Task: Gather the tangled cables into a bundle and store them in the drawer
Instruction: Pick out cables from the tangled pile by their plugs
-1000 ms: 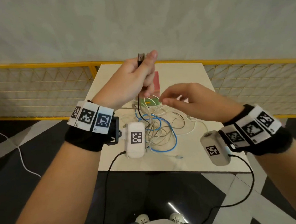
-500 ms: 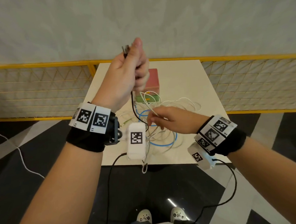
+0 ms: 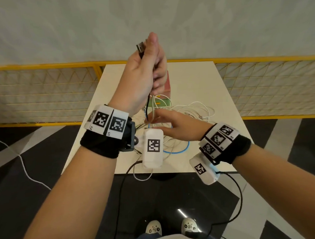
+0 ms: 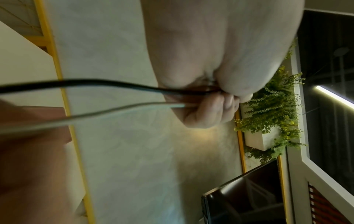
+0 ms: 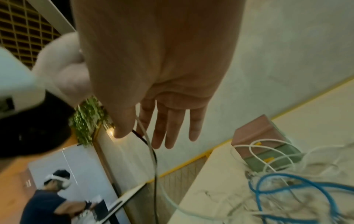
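Observation:
My left hand is raised high above the table and grips a black cable and a white cable. The black cable's USB plug sticks out above the fist. Both cables hang down to a tangle of white and blue cables on the cream table. My right hand is low over the tangle with straight fingers. The two hanging cables run between its thumb and forefinger. A small pink and green drawer box stands behind the tangle, with white loops draped over it.
A yellow railing with mesh panels runs behind and beside the table. A white cable loop hangs over the table's near edge. My shoes are on the dark floor below. Another person is far off in the right wrist view.
My left hand has lifted higher and now also holds a white cable. My right hand has come in from the right to beneath it, and its pinching fingers have straightened.

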`<state>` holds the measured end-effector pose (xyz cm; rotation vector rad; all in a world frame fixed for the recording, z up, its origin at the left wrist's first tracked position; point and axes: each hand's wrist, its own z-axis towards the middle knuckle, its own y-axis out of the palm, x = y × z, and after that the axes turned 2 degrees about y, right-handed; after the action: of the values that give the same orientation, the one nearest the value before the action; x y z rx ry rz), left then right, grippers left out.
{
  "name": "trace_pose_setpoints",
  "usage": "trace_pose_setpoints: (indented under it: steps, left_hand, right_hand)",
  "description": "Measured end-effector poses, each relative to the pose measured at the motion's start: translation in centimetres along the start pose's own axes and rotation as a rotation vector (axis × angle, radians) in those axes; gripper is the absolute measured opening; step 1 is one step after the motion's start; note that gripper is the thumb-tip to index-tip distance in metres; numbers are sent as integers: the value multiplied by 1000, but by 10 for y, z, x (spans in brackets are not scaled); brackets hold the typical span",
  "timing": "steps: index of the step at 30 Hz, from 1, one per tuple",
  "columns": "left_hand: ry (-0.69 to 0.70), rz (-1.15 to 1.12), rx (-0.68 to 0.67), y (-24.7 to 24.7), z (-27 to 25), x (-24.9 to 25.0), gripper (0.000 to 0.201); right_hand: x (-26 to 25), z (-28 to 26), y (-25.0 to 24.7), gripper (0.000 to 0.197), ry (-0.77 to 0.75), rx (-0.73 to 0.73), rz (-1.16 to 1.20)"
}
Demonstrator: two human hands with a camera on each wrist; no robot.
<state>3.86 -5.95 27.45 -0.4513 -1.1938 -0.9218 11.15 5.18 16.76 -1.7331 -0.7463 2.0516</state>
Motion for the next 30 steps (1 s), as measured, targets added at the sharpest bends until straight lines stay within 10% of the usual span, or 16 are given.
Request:
trace_pose_setpoints:
  steps: [6,11,16,22,30]
  left_hand:
    - [65,37,-1,-2,4,18,41]
    - [26,152,27,-17,-1,19,42]
    - [15,762,-3,-29,-2,-6,29]
    - [-174,947,-265,-21,-5,-25,29]
    - [190,674,356,-35,13,5,32]
  right_hand:
    - [18,10,27,14,175,-80,-68]
    - [33,22,4,23,305,211,-99]
    - [13,18,-41,20,219,404,-61]
    - [-24,5,-72,14,61,471,-335]
    - [-3,-41,-47,18,217,224,-201]
